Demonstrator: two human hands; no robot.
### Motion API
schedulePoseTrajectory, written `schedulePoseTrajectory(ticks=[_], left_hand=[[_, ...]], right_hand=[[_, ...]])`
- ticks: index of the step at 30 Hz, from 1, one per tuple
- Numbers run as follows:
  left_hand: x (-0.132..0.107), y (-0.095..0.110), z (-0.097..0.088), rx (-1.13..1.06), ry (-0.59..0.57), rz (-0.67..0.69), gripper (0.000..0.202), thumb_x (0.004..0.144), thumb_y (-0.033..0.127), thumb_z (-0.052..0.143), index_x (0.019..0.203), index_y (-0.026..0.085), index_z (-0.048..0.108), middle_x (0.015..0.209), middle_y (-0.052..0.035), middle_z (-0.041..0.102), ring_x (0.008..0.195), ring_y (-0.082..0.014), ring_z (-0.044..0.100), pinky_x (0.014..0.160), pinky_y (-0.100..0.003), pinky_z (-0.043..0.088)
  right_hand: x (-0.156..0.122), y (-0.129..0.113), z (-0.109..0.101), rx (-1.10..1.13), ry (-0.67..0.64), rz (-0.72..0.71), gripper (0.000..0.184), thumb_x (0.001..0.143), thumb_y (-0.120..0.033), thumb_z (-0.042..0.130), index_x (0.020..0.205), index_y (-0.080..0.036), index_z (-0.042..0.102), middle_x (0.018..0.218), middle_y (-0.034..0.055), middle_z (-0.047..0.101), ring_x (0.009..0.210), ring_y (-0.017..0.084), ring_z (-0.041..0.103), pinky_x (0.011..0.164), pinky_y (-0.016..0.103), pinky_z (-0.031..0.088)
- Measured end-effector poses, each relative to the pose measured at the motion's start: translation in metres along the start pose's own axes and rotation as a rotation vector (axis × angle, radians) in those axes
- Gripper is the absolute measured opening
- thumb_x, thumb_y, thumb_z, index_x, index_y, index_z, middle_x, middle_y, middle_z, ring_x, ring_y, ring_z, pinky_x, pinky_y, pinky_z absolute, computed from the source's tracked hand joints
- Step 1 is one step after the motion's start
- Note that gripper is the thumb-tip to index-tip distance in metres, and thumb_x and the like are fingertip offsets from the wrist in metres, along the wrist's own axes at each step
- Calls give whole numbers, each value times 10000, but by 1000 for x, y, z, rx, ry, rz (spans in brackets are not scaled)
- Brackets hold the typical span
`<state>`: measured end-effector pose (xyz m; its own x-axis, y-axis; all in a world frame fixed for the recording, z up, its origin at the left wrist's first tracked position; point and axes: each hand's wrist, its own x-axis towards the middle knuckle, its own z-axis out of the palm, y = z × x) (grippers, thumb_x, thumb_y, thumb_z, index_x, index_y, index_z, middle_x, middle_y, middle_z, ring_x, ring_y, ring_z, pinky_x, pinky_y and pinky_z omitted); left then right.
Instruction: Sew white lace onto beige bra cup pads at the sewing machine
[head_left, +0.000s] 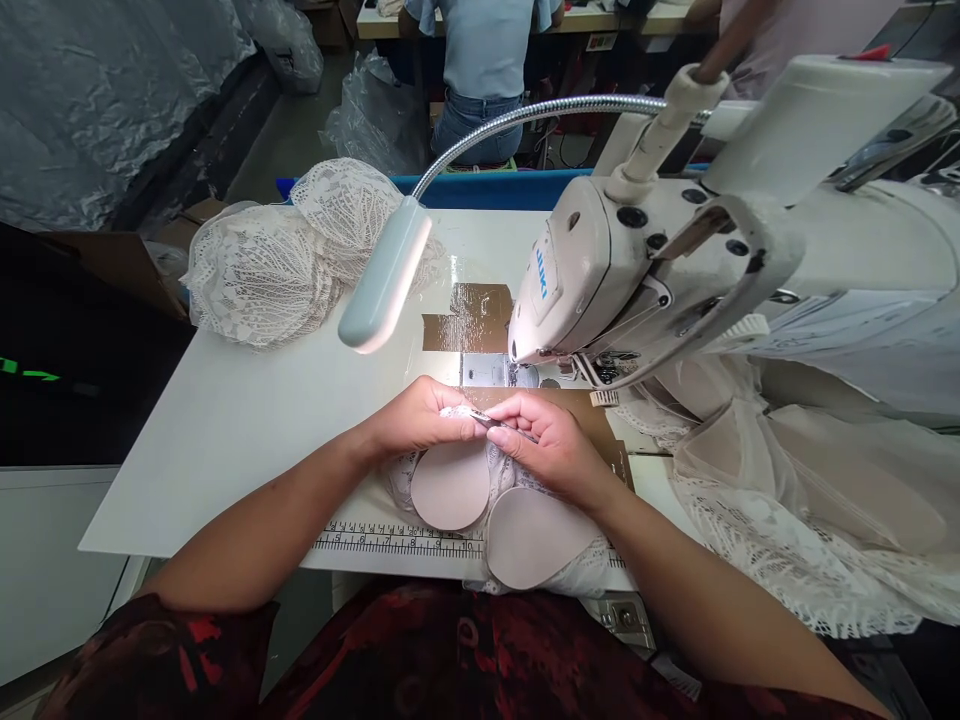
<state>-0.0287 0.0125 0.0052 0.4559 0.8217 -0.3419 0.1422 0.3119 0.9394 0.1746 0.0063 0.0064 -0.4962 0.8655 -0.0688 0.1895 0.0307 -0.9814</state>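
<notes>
A white lace bra with smooth beige cups (pixel 450 487) lies at the table's front edge, just before the sewing machine's needle area. Pinched in my left hand (pixel 420 418) is a lace edge of this bra. My right hand (pixel 551 445) is closed around a small pointed metal tool (pixel 481 416), its tip against the lace by my left fingertips. Whether it is a pair of snips or tweezers, I cannot tell. Both hands meet in front of the needle plate (pixel 484 370), and their fingers partly cover the lace.
The white JUKI sewing machine (pixel 577 265) stands at the right, with a lamp (pixel 386 275) on a bent neck over the table. Lace pieces (pixel 262 270) are heaped at back left; more lace cups (pixel 817 480) lie right. A printed ruler (pixel 397 540) runs along the front. A person (pixel 486 50) sits beyond.
</notes>
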Motion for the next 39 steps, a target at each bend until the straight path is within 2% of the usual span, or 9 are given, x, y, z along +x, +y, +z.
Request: schedulePoseTrajectory(ticks=[4, 7, 14, 19, 21, 27, 32, 37, 39], left_hand=[[0, -1, -1, -9, -22, -41, 282, 669, 384, 784, 720, 118, 705, 631, -10, 600, 613, -117, 523, 556, -231, 413], [0, 0, -1, 12, -25, -43, 299, 668, 392, 785, 762, 117, 718, 632, -13, 596, 615, -119, 513, 553, -234, 406], [-2, 5, 0, 62, -93, -36, 262, 698, 373, 762, 729, 121, 697, 642, 10, 538, 588, -80, 430, 514, -197, 338], [0, 3, 2, 131, -191, -54, 362, 713, 397, 738, 570, 124, 549, 545, 43, 324, 510, -58, 270, 434, -205, 197], [1, 2, 3, 156, -202, -38, 389, 719, 387, 730, 545, 131, 495, 552, 43, 295, 515, -58, 253, 435, -208, 176], [1, 3, 2, 189, -220, -20, 425, 722, 369, 725, 530, 139, 424, 550, 49, 270, 518, -54, 226, 433, -207, 150], [2, 2, 1, 190, -243, -39, 384, 726, 384, 728, 569, 126, 491, 552, 50, 287, 522, -57, 240, 444, -211, 160], [2, 3, 2, 210, -235, -37, 410, 719, 391, 733, 540, 123, 481, 539, 55, 276, 512, -51, 230, 440, -212, 146], [1, 4, 3, 203, -227, -40, 391, 713, 391, 737, 552, 117, 509, 537, 54, 303, 509, -50, 252, 438, -201, 178]], right_hand=[[0, 3, -1, 34, -8, 12, 158, 807, -313, 610, 882, -178, 644, 863, 46, 680, 786, 159, 640, 719, 310, 518], [0, 5, -3, 64, -22, 34, 163, 805, -330, 613, 867, -181, 637, 858, 43, 676, 786, 158, 639, 715, 304, 512], [-1, 5, -6, 90, -116, 79, 226, 797, -351, 629, 937, -174, 610, 814, 35, 657, 730, 139, 617, 659, 279, 494], [0, 3, -4, 105, -196, 117, 195, 805, -343, 625, 913, -184, 591, 777, 17, 654, 690, 130, 610, 606, 255, 478], [1, 3, -3, 99, -189, 115, 182, 799, -335, 628, 890, -181, 592, 783, 21, 653, 699, 135, 612, 606, 256, 479], [2, 1, -2, 54, -154, 112, 180, 779, -331, 638, 842, -168, 595, 788, 25, 636, 698, 131, 595, 602, 250, 468], [2, 1, -3, 105, -191, 130, 179, 785, -322, 635, 868, -169, 592, 766, 13, 621, 686, 126, 582, 600, 249, 461], [1, 3, -1, 26, -155, 99, 140, 801, -310, 609, 819, -172, 600, 775, 12, 610, 693, 126, 570, 609, 251, 449], [1, 4, -1, 32, -137, 91, 145, 812, -317, 596, 819, -172, 591, 768, 8, 601, 682, 121, 562, 608, 250, 442]])
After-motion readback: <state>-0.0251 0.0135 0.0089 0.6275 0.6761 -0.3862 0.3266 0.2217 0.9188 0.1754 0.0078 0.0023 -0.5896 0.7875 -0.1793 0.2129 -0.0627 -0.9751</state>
